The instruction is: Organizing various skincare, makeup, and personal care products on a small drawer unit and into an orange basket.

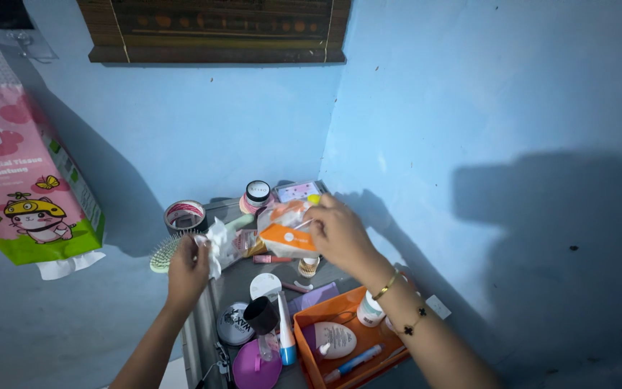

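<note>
Nearest, an orange tray (309,344) holds tubes and jars on the grey shelf (203,324). Farther off, the right hand (340,232) pinches a soft orange-and-white pouch (284,230), likely light and crinkly; its top edge seems safest. The left hand (187,268) is clenched on a white tissue (217,241).

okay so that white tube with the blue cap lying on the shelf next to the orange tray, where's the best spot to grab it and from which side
Grip the white tube around its white body, above the blue cap, probably coming straight down from above. It lies flat and narrow, boxed in by the orange tray on one side and a black-capped bottle on the other, so only the top is free. The right hand holds an orange-and-white packet; the left hand holds a white tissue.
</note>
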